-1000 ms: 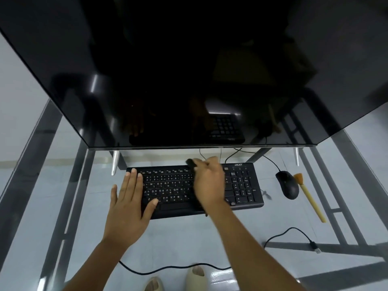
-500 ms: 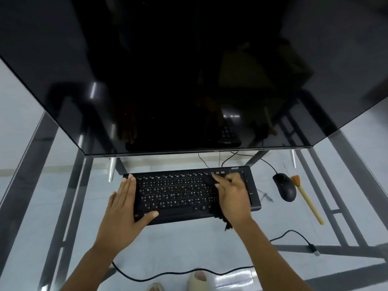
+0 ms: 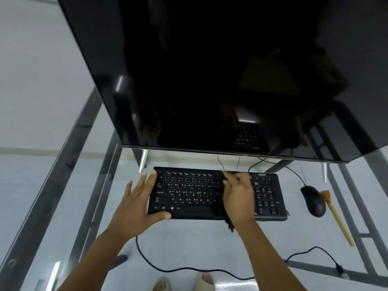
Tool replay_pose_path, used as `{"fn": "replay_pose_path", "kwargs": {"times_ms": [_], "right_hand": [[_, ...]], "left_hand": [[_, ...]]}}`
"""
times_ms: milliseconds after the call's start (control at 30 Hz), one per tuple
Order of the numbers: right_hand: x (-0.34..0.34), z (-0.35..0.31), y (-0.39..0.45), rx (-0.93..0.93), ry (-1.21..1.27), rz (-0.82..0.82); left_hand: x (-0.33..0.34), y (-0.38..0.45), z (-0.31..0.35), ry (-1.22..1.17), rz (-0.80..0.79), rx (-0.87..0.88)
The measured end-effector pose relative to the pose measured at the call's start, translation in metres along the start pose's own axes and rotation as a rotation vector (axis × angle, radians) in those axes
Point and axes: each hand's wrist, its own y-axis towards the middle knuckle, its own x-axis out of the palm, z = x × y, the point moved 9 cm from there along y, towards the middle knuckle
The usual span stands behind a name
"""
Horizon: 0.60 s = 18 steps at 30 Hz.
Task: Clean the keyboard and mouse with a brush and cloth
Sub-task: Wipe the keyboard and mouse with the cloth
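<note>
On the glass desk [image 3: 189,244], the left hand [image 3: 134,204] lies flat, steadying the black keyboard [image 3: 189,192]; the right hand [image 3: 238,198] grips a dark cloth [image 3: 229,222] mid-wipe. Further right, black mouse [image 3: 312,200] and wooden-handled brush [image 3: 336,217] seem untouched.

Cloth [image 3: 228,222] mostly under right hand [image 3: 238,199]

Computer desk: monitor [image 3: 210,70], keyboard [image 3: 189,192].

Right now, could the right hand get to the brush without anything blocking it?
Probably yes, once it lets go of the black cloth it holds. The brush lies free on the glass table, right of the mouse, which the right hand must pass over.
</note>
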Motion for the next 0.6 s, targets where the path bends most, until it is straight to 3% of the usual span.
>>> {"fn": "replay_pose_path", "kwargs": {"times_ms": [67, 267, 367, 433, 500, 600], "right_hand": [[0.01, -0.02, 0.006, -0.002, 0.002, 0.041], [0.082, -0.157, -0.016, -0.344, 0.053, -0.165], [0.075, -0.132, -0.004, -0.372, 0.04, -0.218], [0.054, -0.089, 0.009, -0.269, -0.077, -0.175], [0.042, -0.058, 0.014, -0.142, -0.043, -0.113], [0.055, -0.105, -0.023, -0.244, 0.027, -0.226]], "left_hand": [[0.001, -0.002, -0.001, -0.025, 0.009, 0.004], [0.001, -0.001, -0.005, -0.066, 0.042, 0.019], [0.003, -0.003, -0.008, -0.047, 0.034, 0.012], [0.005, -0.003, -0.008, -0.041, 0.023, 0.02], [0.006, -0.003, -0.008, -0.017, 0.022, 0.028], [0.007, -0.004, -0.01, 0.003, 0.026, 0.042]]}}
